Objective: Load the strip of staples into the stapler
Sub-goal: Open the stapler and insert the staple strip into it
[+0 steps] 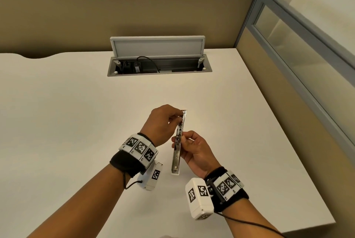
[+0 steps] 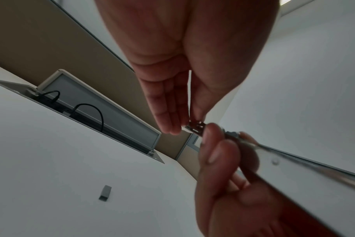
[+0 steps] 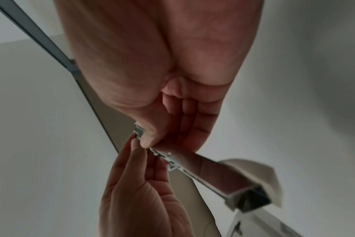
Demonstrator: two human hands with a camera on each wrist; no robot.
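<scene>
Hands, two of them, both up over the white desk (image 1: 76,122) and both on one stapler (image 1: 177,153). That stapler is a long, slim metal channel, silvery, with a pale plastic end nearest the person, and it's held clear of the desk, pointing away from the body. Right hand (image 1: 194,151) grips it around the middle, thumb and curled fingers clamped on the sides; from the right wrist view you see the thumb pressing the rail and the open, dark, squarish mouth at the near end. Left hand (image 1: 163,122) is pinching at the far tip, fingertips (image 2: 172,126) closed on a small metal piece there. Whether that piece is the staples or part of the stapler's mechanism, I can't tell.

One small grey block (image 2: 105,192) lies alone on the desk in the left wrist view, well apart from the hands; it could be a staple strip, too blurred to be sure. One cable box (image 1: 159,64) is sunk into the desk at the far side, lid propped up, black cables (image 1: 148,60) looping inside. Tan partition panels (image 1: 115,16) close off the back and right. Two wrist cameras with black-and-white marker bands, one per arm.
</scene>
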